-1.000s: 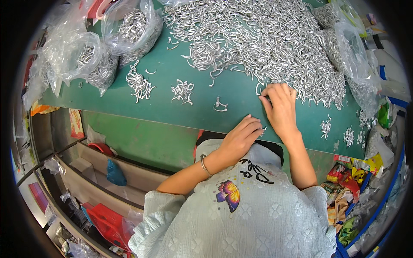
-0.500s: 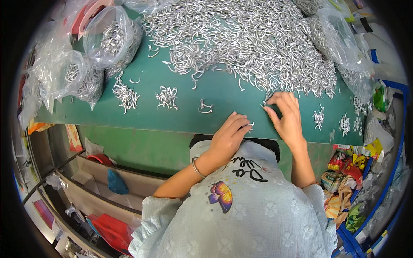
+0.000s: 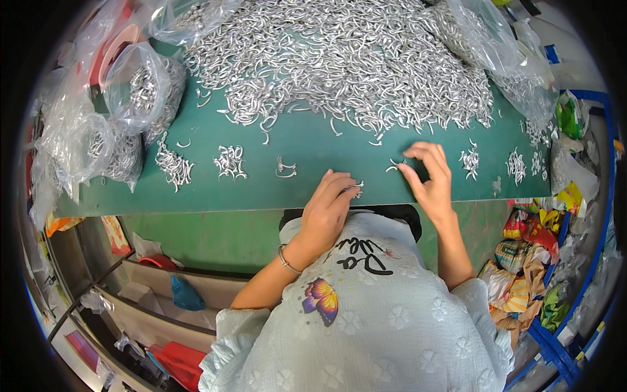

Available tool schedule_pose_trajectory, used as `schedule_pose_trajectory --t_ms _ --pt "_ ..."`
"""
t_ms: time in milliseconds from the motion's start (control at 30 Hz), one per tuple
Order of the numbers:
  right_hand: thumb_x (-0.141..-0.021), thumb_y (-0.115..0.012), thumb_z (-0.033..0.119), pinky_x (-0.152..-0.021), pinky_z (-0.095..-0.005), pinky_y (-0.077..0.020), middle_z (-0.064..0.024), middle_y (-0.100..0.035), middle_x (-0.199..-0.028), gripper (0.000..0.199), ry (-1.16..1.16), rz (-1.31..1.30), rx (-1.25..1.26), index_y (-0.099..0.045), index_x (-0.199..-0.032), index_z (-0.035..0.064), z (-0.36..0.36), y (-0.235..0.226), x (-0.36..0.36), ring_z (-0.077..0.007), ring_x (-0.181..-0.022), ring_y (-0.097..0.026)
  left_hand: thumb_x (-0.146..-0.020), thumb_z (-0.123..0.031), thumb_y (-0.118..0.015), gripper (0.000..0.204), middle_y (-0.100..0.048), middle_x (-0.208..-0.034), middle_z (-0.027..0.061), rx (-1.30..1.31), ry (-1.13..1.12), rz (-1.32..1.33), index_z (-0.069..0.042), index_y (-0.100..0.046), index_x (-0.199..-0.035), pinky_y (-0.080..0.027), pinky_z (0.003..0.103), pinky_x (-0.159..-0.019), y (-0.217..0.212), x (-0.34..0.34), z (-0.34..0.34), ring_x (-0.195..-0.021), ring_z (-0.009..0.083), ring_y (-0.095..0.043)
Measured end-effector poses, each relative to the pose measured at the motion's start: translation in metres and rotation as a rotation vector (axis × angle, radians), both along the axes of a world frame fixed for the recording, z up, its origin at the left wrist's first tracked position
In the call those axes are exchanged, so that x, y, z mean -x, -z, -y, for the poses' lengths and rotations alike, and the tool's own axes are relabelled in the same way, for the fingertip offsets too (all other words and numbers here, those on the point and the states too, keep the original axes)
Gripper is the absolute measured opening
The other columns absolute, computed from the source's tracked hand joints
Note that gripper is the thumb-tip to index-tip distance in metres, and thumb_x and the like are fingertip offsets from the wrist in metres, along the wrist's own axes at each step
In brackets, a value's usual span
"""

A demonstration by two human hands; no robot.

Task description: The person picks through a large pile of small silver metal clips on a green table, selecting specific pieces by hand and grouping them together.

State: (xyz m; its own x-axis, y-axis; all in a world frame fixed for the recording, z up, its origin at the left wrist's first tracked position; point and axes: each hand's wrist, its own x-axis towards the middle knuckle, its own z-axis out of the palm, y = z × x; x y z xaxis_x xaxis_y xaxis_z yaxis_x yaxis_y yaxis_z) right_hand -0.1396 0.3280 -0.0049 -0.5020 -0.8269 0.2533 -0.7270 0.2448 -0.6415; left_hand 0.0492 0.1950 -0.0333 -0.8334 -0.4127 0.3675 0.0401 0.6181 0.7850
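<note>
A large heap of small curved silver metal hooks (image 3: pixel 339 59) covers the far half of a green table (image 3: pixel 307 176). My left hand (image 3: pixel 330 206) rests at the table's near edge with its fingers closed on a few hooks (image 3: pixel 356 187). My right hand (image 3: pixel 428 173) sits just to the right, its fingertips pinching a hook (image 3: pixel 394 166) pulled from the heap's near edge. Small sorted bunches of hooks (image 3: pixel 230 161) lie in a row to the left of my hands, and more bunches (image 3: pixel 469 161) lie to the right.
Clear plastic bags holding hooks (image 3: pixel 140 88) are stacked at the table's left; another bag (image 3: pixel 503 52) lies at the far right. Colourful wrappers and cloth (image 3: pixel 529 261) fill a blue crate at the right. Shelves with boxes (image 3: pixel 150 294) stand under the table.
Both hands have slid back toward the table's near edge. The right hand has drawn a hook out of the heap, and the view has shifted toward the heap.
</note>
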Motion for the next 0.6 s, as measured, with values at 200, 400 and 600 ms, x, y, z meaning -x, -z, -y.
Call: schedule_pose_trajectory --t_ms 200,400,600 --pt "-0.079 -0.073 0.007 -0.083 -0.0373 -0.0433 -0.0101 -0.058 -0.102 0.022 0.075 0.127 -0.016 -0.064 -0.098 0.0034 -0.005 0.002 0.0 -0.0296 -0.093 -0.054 -0.072 0.013 -0.062 0.03 -0.061 -0.106 0.0146 0.007 -0.009 0.026 0.003 -0.064 -0.1 -0.045 0.051 -0.101 -0.001 0.0 0.0 -0.106 0.0346 -0.059" --pt "-0.081 -0.07 0.009 -0.081 -0.0378 -0.0423 -0.0075 -0.056 -0.103 0.017 -0.112 -0.092 -0.077 -0.063 -0.096 0.0048 0.037 -0.001 -0.007 -0.0274 -0.094 -0.053 -0.072 0.013 -0.062 0.03 -0.06 -0.106 0.0143 0.022 -0.005 0.032 0.003 -0.064 -0.101 -0.045 0.052 -0.101 -0.001 0.002 0.0 -0.107 0.0344 -0.059" --pt "-0.08 -0.069 0.006 -0.085 -0.0361 -0.0412 -0.0093 -0.056 -0.101 0.018 -0.176 0.105 -0.083 -0.062 -0.097 0.0026 -0.011 -0.01 0.023 -0.029 -0.094 -0.052 -0.072 0.013 -0.062 0.031 -0.06 -0.108 0.0133 0.016 -0.019 0.051 0.002 -0.065 -0.101 -0.044 0.052 -0.102 -0.001 0.001 0.0 -0.108 0.0341 -0.059"
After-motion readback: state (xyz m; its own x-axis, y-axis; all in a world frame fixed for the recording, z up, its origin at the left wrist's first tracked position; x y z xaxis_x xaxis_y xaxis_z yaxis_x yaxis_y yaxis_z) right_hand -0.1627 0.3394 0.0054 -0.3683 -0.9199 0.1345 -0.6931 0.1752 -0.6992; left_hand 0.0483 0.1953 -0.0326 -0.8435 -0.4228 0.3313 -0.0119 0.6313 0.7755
